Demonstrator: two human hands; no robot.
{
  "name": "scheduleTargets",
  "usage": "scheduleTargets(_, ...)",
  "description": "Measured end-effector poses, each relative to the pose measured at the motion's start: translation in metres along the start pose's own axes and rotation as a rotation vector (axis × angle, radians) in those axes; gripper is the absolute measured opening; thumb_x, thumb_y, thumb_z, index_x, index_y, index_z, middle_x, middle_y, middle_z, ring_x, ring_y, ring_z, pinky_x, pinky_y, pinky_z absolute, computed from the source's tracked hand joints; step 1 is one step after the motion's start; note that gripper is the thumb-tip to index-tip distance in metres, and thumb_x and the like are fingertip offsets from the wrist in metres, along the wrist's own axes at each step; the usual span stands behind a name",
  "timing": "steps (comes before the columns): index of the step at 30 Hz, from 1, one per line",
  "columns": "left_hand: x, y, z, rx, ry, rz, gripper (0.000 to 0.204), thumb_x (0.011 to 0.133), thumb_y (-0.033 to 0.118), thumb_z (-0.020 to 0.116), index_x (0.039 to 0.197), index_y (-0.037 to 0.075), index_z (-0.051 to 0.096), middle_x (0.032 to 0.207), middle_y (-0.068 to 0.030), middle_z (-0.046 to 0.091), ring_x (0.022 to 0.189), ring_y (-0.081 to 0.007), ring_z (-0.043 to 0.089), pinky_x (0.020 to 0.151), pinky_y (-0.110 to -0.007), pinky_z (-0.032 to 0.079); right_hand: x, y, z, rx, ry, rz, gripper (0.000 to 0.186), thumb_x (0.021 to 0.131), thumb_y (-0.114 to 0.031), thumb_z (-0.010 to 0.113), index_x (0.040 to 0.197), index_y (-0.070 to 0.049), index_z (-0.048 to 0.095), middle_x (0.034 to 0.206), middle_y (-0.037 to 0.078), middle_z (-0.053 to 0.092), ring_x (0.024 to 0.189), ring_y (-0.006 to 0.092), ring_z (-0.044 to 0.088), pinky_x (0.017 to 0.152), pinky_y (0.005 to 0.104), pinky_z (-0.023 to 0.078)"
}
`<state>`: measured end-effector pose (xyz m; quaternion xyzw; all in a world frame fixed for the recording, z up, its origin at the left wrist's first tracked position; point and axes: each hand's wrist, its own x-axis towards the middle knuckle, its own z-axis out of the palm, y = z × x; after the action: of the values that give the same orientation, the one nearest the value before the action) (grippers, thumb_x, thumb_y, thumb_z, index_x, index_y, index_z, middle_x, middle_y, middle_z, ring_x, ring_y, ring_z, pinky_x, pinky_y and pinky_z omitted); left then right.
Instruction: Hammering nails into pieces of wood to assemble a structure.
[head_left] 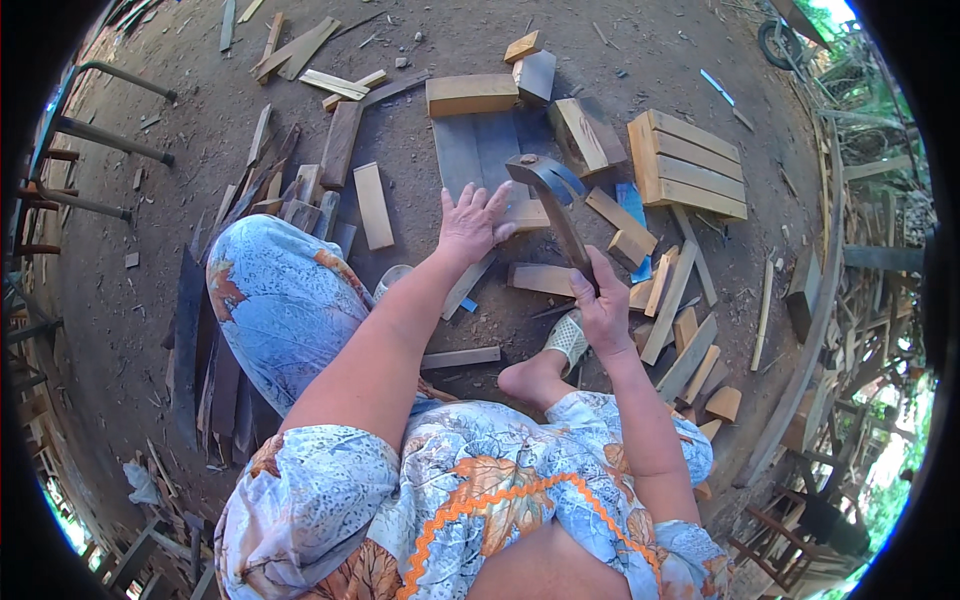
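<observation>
My right hand (604, 308) is wrapped round the wooden handle of a claw hammer (567, 230), its metal head raised and tilted up over the boards. Flat with fingers spread, my left hand (468, 228) rests at the near end of a panel of grey boards (478, 150). A pale wood block (526, 214) lies across that near end, partly behind the hammer and beside my fingers. Across the panel's far end sits another thick block (472, 95). Whether a nail stands near my left fingertips I cannot make out.
A slatted wooden piece (695, 165) lies at the right, beside a chunky block (587, 135). Offcuts (672, 300) are heaped near my right foot (535, 378); long dark boards (190, 340) lie by my left knee. Metal legs (115, 140) stick out at far left.
</observation>
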<state>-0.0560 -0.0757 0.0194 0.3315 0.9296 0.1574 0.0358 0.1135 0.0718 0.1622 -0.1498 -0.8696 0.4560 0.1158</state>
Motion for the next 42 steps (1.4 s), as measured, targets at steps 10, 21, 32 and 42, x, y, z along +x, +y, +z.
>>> scheduleTargets(10, 0.005, 0.005, -0.019, 0.039, -0.212, -0.038, 0.060, 0.082, 0.049, 0.066, 0.123, 0.010, 0.047, 0.113, -0.0078, 0.053, 0.111, -0.0267, 0.048, 0.086, -0.046, 0.038, 0.003, 0.005, 0.007, -0.004, -0.010, 0.112, 0.038, 0.095, -0.030, 0.061, 0.123, -0.004, 0.059, 0.082, 0.011, 0.065, 0.070, 0.0186, 0.062, 0.065, 0.0303, 0.049)
scheduleTargets(21, 0.006, 0.002, -0.015, 0.023, -0.167, -0.018, 0.057, 0.081, 0.047, 0.067, 0.120, 0.010, 0.048, 0.114, -0.0078, 0.052, 0.111, -0.0273, 0.047, 0.087, -0.046, 0.037, 0.013, 0.008, 0.010, -0.404, -0.214, 0.125, 0.031, 0.096, -0.034, 0.057, 0.119, -0.015, 0.060, 0.076, 0.011, 0.064, 0.068, 0.0268, 0.064, 0.062, 0.0346, 0.049)
scheduleTargets(32, 0.003, 0.004, -0.014, 0.028, -0.176, -0.027, 0.057, 0.081, 0.047, 0.068, 0.119, 0.010, 0.048, 0.114, -0.0079, 0.052, 0.110, -0.0270, 0.048, 0.087, -0.046, 0.037, 0.004, 0.014, 0.012, -0.274, -0.120, 0.129, 0.027, 0.095, -0.032, 0.057, 0.114, -0.013, 0.059, 0.082, 0.015, 0.064, 0.073, 0.0327, 0.066, 0.065, 0.0407, 0.049)
scheduleTargets(42, 0.004, 0.004, -0.012, 0.043, -0.198, -0.022, 0.057, 0.082, 0.048, 0.066, 0.121, 0.010, 0.048, 0.114, -0.0075, 0.052, 0.111, -0.0264, 0.048, 0.088, -0.046, 0.037, -0.002, 0.010, -0.004, 0.114, -0.014, 0.125, 0.038, 0.097, -0.032, 0.056, 0.126, -0.006, 0.056, 0.078, 0.014, 0.064, 0.068, 0.0281, 0.064, 0.062, 0.0353, 0.048)
